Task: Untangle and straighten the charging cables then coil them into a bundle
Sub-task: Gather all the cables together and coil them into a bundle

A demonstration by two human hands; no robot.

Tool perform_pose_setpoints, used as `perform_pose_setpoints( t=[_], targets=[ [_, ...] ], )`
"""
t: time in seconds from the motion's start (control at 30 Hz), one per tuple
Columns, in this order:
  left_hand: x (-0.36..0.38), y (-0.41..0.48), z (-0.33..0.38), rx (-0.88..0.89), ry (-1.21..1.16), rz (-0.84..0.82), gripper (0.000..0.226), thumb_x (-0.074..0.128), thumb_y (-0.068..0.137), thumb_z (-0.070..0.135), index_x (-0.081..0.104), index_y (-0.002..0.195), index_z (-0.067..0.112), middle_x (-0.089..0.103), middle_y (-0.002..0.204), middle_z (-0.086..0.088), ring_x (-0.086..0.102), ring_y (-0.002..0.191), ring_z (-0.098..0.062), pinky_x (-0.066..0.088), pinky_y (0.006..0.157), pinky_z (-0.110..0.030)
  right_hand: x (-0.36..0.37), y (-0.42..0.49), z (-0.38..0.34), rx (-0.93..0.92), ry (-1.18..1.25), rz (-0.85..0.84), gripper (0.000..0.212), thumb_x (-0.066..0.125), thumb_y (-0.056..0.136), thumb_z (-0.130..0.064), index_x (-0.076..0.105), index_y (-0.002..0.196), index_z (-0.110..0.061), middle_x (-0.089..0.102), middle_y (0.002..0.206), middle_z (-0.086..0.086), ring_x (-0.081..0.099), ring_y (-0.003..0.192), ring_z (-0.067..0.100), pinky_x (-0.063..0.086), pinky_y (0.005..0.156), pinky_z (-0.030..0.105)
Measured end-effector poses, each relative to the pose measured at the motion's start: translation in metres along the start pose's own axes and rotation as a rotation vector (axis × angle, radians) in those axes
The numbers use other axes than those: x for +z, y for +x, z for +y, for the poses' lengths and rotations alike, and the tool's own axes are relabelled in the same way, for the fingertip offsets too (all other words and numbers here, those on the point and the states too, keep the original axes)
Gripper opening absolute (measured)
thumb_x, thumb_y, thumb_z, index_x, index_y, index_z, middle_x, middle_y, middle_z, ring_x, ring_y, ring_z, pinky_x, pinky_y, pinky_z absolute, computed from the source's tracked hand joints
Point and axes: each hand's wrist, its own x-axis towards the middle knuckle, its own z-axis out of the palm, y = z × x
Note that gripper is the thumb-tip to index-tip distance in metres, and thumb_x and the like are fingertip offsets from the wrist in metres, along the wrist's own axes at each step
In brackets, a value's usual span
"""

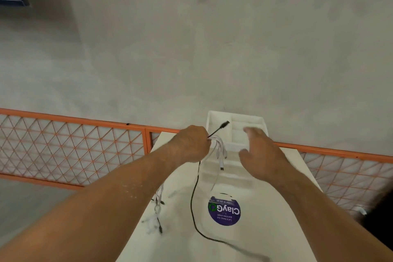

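Observation:
My left hand grips a bunch of charging cables above the white table. Several white cable ends droop out of the fist to the right, their plugs hanging free. A black plug end sticks up and right from the same fist. The black cable trails down from the hand across the table toward the lower right. My right hand hovers open just right of the white ends, fingers spread and blurred, touching nothing. More white and black cable ends lie tangled under my left forearm.
A white compartment tray stands at the table's far end, behind both hands. A round purple "ClayGo" sticker is on the tabletop. An orange mesh railing runs behind the table, with a grey floor beyond it.

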Motion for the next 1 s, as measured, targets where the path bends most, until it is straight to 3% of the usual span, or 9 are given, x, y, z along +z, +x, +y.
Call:
perform_pose_setpoints(
  t=[0.13, 0.27, 0.37, 0.43, 0.53, 0.7, 0.8, 0.9, 1.0],
  targets=[
    [-0.004, -0.004, 0.011, 0.13, 0.329, -0.034, 0.021, 0.042, 0.099, 0.018, 0.06, 0.095, 0.009, 0.061, 0.093, -0.01, 0.051, 0.068, -0.02, 0.038, 0.052, -0.028, -0.023, -0.004, -0.033, -0.266, 0.037, -0.174, 0.084, 0.062, 0.086, -0.024, 0.01, 0.153, -0.023, 0.013, 0.161, -0.006, 0.005, 0.148, 0.011, 0.014, 0.121, 0.039],
    [-0.011, -0.011, 0.015, 0.217, 0.497, -0.045, 0.018, 0.043, 0.097, 0.011, 0.056, 0.084, 0.011, 0.051, 0.08, -0.005, 0.044, 0.054, -0.016, 0.033, 0.046, -0.028, -0.026, 0.002, -0.04, -0.166, -0.163, -0.298, 0.08, 0.071, 0.074, -0.04, 0.032, 0.141, -0.02, 0.04, 0.143, 0.001, 0.032, 0.136, 0.02, 0.025, 0.114, 0.046],
    [-0.014, -0.015, 0.018, 0.241, 0.503, -0.022, 0.024, 0.045, 0.093, 0.006, 0.045, 0.07, 0.012, 0.045, 0.071, -0.003, 0.045, 0.053, -0.018, 0.035, 0.048, -0.03, -0.033, 0.002, -0.045, -0.094, -0.389, -0.381, 0.063, 0.074, 0.067, -0.055, 0.053, 0.115, -0.02, 0.054, 0.12, 0.0, 0.037, 0.13, 0.021, 0.031, 0.105, 0.051],
    [-0.018, -0.018, 0.024, 0.242, 0.509, -0.01, 0.018, 0.046, 0.092, 0.004, 0.051, 0.078, 0.014, 0.045, 0.07, 0.0, 0.047, 0.057, -0.019, 0.033, 0.045, -0.028, -0.035, 0.002, -0.05, -0.131, -0.415, -0.354, 0.053, 0.075, 0.065, -0.055, 0.057, 0.1, -0.019, 0.06, 0.106, -0.002, 0.042, 0.121, 0.017, 0.039, 0.096, 0.048],
    [-0.025, -0.02, 0.031, 0.26, 0.478, -0.018, 0.019, 0.045, 0.092, 0.005, 0.052, 0.079, 0.017, 0.042, 0.07, 0.002, 0.044, 0.055, -0.016, 0.033, 0.045, -0.027, -0.028, 0.007, -0.05, -0.142, -0.223, -0.329, 0.044, 0.078, 0.068, -0.038, 0.06, 0.101, -0.016, 0.066, 0.097, 0.003, 0.063, 0.092, 0.021, 0.053, 0.078, 0.039],
    [-0.034, -0.019, 0.029, 0.33, 0.459, 0.009, 0.03, 0.042, 0.095, 0.01, 0.037, 0.066, 0.016, 0.038, 0.072, -0.001, 0.037, 0.054, -0.014, 0.034, 0.051, -0.029, -0.009, 0.008, -0.039, -0.197, 0.136, -0.148, 0.017, 0.056, 0.081, -0.01, 0.06, 0.097, -0.015, 0.061, 0.095, -0.002, 0.06, 0.085, 0.019, 0.05, 0.07, 0.03],
    [-0.037, -0.02, 0.029, 0.316, 0.455, 0.028, 0.027, 0.044, 0.094, 0.007, 0.041, 0.068, 0.015, 0.037, 0.069, 0.002, 0.038, 0.053, -0.011, 0.029, 0.045, -0.025, -0.007, 0.01, -0.042, -0.268, 0.092, -0.059, 0.008, 0.058, 0.086, -0.014, 0.061, 0.093, -0.012, 0.051, 0.095, -0.002, 0.055, 0.086, 0.017, 0.047, 0.072, 0.028],
    [-0.039, -0.02, 0.03, 0.314, 0.445, 0.034, 0.033, 0.044, 0.093, 0.006, 0.037, 0.063, 0.019, 0.038, 0.068, 0.004, 0.038, 0.053, -0.01, 0.03, 0.046, -0.025, -0.006, 0.014, -0.041, -0.211, 0.072, -0.077, 0.008, 0.057, 0.09, -0.019, 0.063, 0.095, -0.017, 0.064, 0.084, -0.002, 0.063, 0.075, 0.018, 0.051, 0.065, 0.029],
    [-0.039, -0.02, 0.029, 0.327, 0.511, 0.024, 0.034, 0.041, 0.094, 0.006, 0.034, 0.062, 0.018, 0.037, 0.068, 0.001, 0.038, 0.053, -0.012, 0.03, 0.047, -0.027, -0.006, 0.016, -0.041, -0.179, -0.043, -0.037, 0.012, 0.054, 0.09, -0.023, 0.063, 0.086, -0.018, 0.058, 0.073, -0.003, 0.057, 0.063, 0.016, 0.048, 0.059, 0.028]
  ],
)
